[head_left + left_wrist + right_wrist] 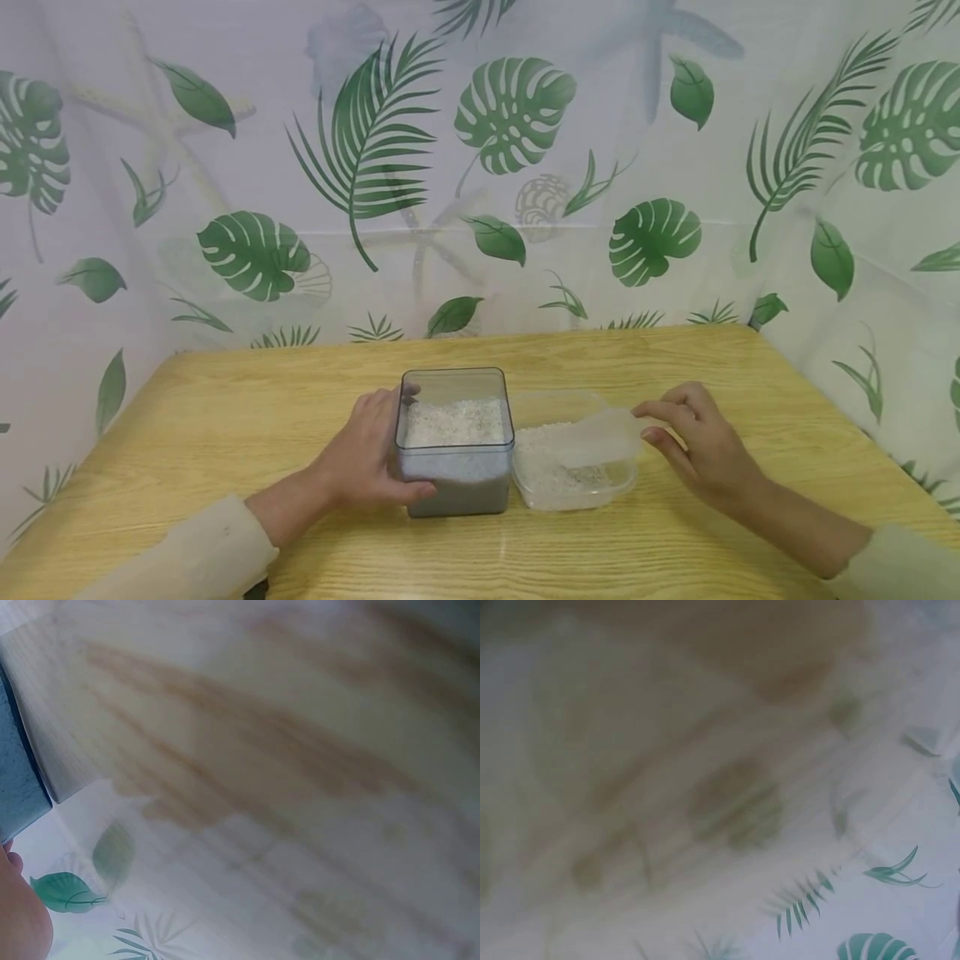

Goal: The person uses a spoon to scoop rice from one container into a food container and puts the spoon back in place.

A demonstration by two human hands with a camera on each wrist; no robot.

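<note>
Left hand (367,458) wrapped around grey square container (456,467) of white grains, table (225,417) centre. Right hand (701,446), fingers curled, pinching translucent lid (592,437) at 3 o'clock over clear plastic tub (573,487), touching container's right side.

A light wooden surface (225,417) with visible grain filled the near part of the scene. Behind it and along both sides hung a pale curtain (600,125) printed with green palm and monstera leaves and faint starfish and shells.
</note>
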